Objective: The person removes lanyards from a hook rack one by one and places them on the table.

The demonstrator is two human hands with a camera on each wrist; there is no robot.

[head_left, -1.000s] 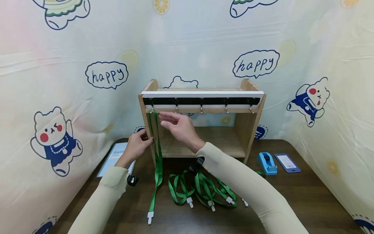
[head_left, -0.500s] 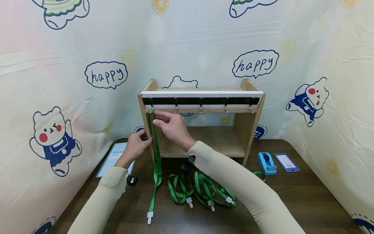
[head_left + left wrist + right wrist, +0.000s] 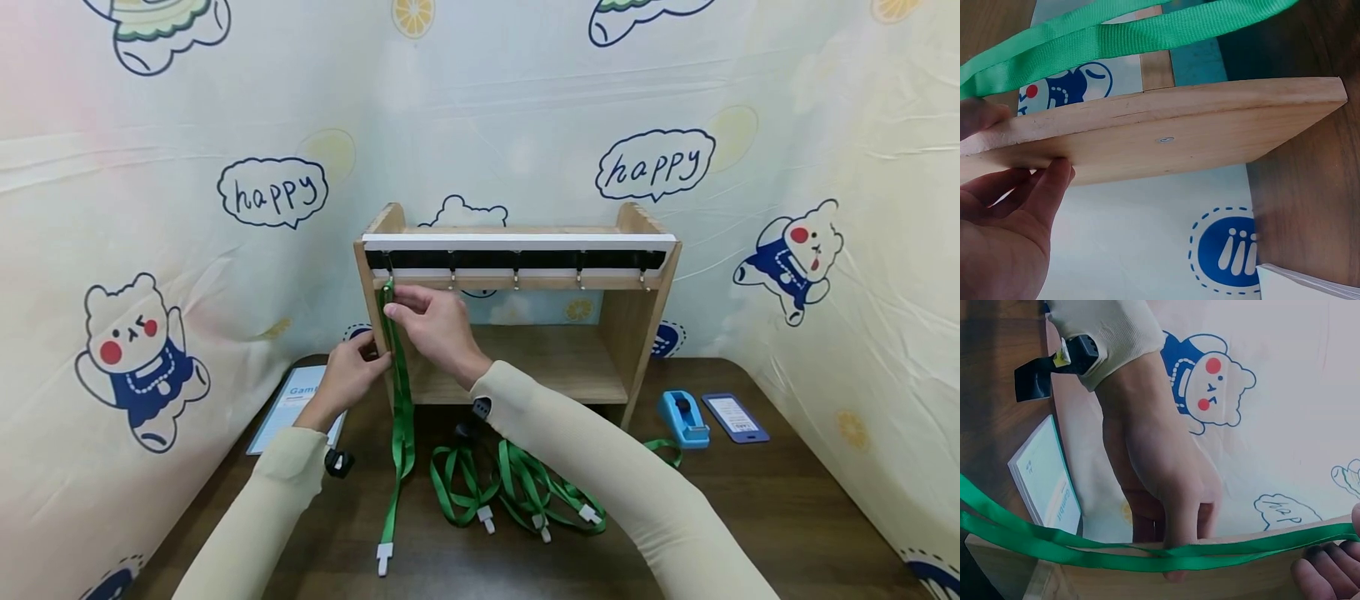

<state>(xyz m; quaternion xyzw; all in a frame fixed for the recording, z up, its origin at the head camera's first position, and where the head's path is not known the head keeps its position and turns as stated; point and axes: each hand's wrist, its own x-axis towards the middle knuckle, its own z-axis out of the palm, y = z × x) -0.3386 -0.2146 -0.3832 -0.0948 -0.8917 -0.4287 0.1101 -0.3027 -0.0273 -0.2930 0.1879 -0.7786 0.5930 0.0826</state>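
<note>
Your right hand (image 3: pixel 431 321) pinches the green lanyard (image 3: pixel 401 417) near its top, right below the leftmost hook (image 3: pixel 389 268) of the wooden rack (image 3: pixel 637 325). The loop looks to be on that hook, but it's too small to confirm. Your left hand (image 3: pixel 352 371) grips the rack's left side panel, fingers curled round its front edge. The strap hangs down to the table (image 3: pixel 787 500), clip near the front edge. More lanyards (image 3: pixel 517 487) lie piled just in front of the rack. A tape dispenser (image 3: pixel 684 418) and a card holder (image 3: pixel 735 417) sit toward the table's right edge, a booklet (image 3: pixel 296 404) at the left.
</note>
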